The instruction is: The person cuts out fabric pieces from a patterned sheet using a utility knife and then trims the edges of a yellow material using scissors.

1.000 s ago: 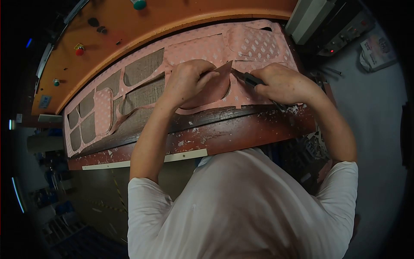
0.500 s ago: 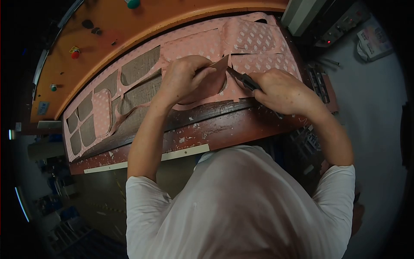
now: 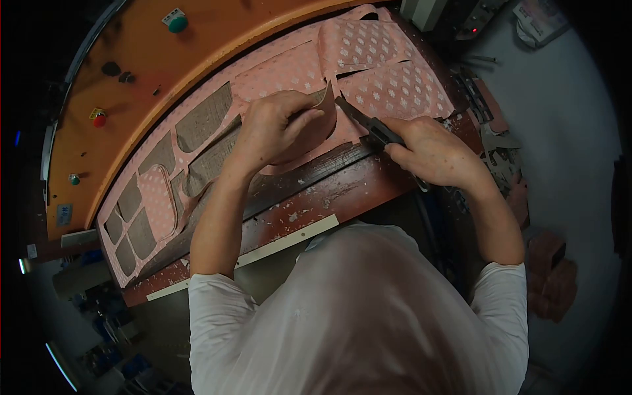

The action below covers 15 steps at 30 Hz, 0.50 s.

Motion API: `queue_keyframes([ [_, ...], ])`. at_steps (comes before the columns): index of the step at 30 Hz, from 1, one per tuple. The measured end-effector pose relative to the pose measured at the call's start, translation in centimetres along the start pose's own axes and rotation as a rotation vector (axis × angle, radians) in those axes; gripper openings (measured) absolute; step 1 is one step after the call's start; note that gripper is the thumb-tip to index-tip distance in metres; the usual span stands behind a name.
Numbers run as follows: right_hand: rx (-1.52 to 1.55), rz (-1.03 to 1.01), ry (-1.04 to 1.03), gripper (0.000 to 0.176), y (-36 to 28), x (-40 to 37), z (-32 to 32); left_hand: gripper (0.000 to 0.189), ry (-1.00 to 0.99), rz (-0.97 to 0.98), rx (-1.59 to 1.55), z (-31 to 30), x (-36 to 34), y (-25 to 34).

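A patterned pink sheet (image 3: 276, 74) with cut-out openings lies over a grey-brown board (image 3: 205, 118). My left hand (image 3: 273, 128) pinches a pink piece (image 3: 316, 135) and holds its pointed corner up from the sheet. In my right hand (image 3: 428, 148) is a black cutter (image 3: 380, 131), its fingers wrapped round the handle. The cutter's tip is close to the raised corner, beside a narrow strip of the sheet. To the left, a small stack of rounded pink pieces (image 3: 158, 201) rests on the sheet.
Behind the sheet is an orange machine panel (image 3: 141, 62) with a green knob (image 3: 178, 24) and a red button (image 3: 99, 120). A pale ruler-like strip (image 3: 289, 243) runs along the table's front edge. Pink pieces (image 3: 553, 276) lie at the right, low down.
The view has turned and shifted. The cutter now sits slightly back from the raised piece, and my left hand still pinches the piece.
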State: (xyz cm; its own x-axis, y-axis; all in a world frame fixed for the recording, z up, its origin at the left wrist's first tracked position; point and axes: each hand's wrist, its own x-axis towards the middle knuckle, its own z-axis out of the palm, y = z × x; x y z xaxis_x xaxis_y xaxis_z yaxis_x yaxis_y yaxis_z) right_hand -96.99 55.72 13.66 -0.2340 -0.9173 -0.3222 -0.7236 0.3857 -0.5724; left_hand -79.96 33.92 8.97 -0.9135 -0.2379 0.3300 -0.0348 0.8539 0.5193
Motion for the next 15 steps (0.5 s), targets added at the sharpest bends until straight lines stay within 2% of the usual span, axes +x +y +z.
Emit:
queue_keyframes([
  [3,0.043,-0.011,0.085,0.031,-1.2,0.2,0.8,0.018,-0.021,0.059,-0.027,-0.4,-0.1,0.3],
  [6,-0.119,-0.045,0.282,0.029,-1.1,1.6,3.3,0.017,-0.040,0.091,-0.059,-0.4,-0.4,0.4],
  [8,-0.166,0.006,0.250,0.025,-1.9,1.0,4.0,0.019,-0.035,0.089,-0.045,-0.6,-0.9,0.0],
  [13,-0.266,0.136,0.294,0.029,-2.0,-1.1,7.2,0.020,0.007,0.009,-0.174,-2.6,-1.9,0.7],
  [15,-0.168,0.154,0.389,0.033,-1.6,-2.2,8.3,0.026,0.008,-0.060,-0.250,-3.4,-2.5,-0.2],
])
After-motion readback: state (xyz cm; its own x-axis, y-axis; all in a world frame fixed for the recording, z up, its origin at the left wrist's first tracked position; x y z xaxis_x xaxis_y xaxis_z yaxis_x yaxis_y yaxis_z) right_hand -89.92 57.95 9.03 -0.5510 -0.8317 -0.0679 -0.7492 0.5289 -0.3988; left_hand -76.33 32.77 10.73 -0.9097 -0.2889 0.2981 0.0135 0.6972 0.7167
